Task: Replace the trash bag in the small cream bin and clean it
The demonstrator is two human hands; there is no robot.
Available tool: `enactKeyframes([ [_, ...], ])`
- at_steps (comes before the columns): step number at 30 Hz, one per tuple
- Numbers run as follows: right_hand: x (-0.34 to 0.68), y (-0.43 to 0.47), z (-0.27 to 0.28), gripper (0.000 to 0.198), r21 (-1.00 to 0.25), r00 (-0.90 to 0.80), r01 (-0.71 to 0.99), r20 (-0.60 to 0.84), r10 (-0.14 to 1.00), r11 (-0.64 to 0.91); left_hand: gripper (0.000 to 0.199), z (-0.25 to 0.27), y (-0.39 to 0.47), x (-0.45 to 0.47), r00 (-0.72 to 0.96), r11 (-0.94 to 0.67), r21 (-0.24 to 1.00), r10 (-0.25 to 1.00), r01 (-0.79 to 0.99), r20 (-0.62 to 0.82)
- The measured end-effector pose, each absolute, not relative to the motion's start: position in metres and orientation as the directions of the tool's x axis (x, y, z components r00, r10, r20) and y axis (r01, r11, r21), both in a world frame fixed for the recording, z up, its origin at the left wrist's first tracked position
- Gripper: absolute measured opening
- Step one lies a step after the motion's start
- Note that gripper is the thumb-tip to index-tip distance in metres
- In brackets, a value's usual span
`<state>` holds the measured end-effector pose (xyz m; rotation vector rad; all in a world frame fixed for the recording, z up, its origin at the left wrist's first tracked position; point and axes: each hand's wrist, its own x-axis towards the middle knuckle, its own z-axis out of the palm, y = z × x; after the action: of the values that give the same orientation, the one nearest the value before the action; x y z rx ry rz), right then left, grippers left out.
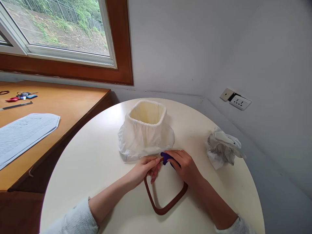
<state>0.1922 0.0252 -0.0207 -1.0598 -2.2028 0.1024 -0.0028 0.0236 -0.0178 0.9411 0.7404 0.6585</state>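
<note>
My left hand (146,169) is closed on the far left corner of a brown, rounded-square ring (162,210) that looks like a bin's rim. In my right hand (185,165) is a purple cloth (166,158), pressed against the far side of the same ring. My right fingers and palm hide part of the cloth and the ring's right side. Just beyond both hands stands a small bin lined with a white plastic bag (147,138). The bag is folded over the bin's top edge and hangs loosely around its outside.
A crumpled whitish plastic bag (223,148) lies at the right of the round white table (97,156). On the wooden desk (80,100) to the left are paper sheets (26,135), a pen (17,105) and small items. A wall socket (240,101) is at right.
</note>
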Motion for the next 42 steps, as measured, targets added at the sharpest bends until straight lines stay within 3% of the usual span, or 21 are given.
enactKeyframes([
  [6,0.192,0.026,-0.021,0.030,-0.394,-0.360,0.682,0.553,0.752,0.616,0.033,-0.019,0.021,-0.001,0.510,0.267,0.950,0.847,-0.160,-0.152],
  [11,0.193,0.025,-0.022,0.031,-0.475,-0.285,0.684,0.525,0.802,0.554,0.036,-0.015,0.018,-0.003,0.446,0.081,0.996,0.893,-0.041,-0.054],
  [23,0.198,0.028,-0.024,0.028,-0.630,-0.172,0.639,0.443,0.880,0.442,0.035,-0.014,0.016,-0.009,0.254,-0.108,0.994,0.962,0.021,0.099],
  [30,0.196,0.027,-0.023,0.027,-0.827,-0.067,0.474,0.309,0.949,0.303,0.033,-0.015,0.011,-0.011,0.192,-0.225,0.971,0.959,0.077,0.207],
  [35,0.192,0.026,-0.023,0.030,-0.954,0.008,0.263,0.151,0.988,0.144,0.031,-0.017,0.009,-0.012,0.154,-0.289,0.954,0.949,0.077,0.275],
  [42,0.188,0.027,-0.017,0.038,-0.992,-0.050,-0.092,-0.083,0.995,-0.088,0.029,-0.020,0.007,-0.013,0.127,-0.405,0.911,0.910,0.077,0.394],
])
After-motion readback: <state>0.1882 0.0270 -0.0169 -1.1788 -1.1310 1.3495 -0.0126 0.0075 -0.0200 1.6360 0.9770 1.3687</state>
